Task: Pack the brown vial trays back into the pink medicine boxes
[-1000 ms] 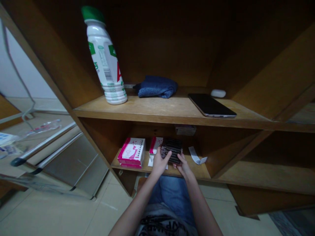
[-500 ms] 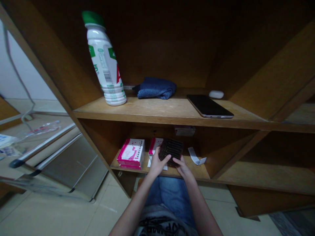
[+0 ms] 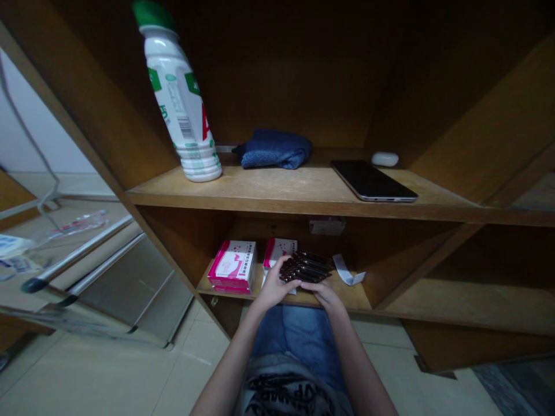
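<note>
Both my hands hold a pack of dark brown vials, glossy and ribbed, above the lower shelf. My left hand wraps its left side, thumb along the near edge. My right hand grips the near right edge, with some fingers hidden beneath. Just behind the pack stands a pink and white box, partly covered by it. To the left sits a stack of pink and white boxes. A bent white paper strip lies to the right of the pack.
On the upper shelf stand a white bottle with a green cap, a folded blue cloth, a dark phone and a small white case. A clear box is at the back below. A metal-edged cart stands left.
The pack of vials has tipped flatter, so its ribs now show glossy and foreshortened. It uncovers more of the box behind. My view has shifted slightly.
</note>
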A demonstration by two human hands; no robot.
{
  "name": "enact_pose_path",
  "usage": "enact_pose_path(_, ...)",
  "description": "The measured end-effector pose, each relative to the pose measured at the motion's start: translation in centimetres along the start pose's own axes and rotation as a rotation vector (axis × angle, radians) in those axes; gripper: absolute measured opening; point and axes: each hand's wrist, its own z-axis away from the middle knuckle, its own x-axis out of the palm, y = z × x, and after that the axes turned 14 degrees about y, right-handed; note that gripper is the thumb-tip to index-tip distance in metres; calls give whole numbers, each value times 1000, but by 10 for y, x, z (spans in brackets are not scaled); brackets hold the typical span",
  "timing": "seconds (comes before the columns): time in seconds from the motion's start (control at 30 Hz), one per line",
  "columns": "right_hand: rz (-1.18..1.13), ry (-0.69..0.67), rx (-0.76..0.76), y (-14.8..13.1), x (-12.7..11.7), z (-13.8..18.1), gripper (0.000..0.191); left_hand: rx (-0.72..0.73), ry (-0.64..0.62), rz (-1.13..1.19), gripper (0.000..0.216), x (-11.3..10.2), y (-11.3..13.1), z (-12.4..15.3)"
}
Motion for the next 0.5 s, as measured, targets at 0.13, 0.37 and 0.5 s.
enact_pose_path(0.13,3,-3,-2,-3,2,1,43,-27,11,14,54,1,2,0)
enact_pose_path(0.37,-19,21,-29,-4,5,1,43,-32,-8,12,56,2,-1,-1)
enact_pose_path(0.5,-28,51,-36,-1,2,0,45,5,-17,10,56,2,0,1)
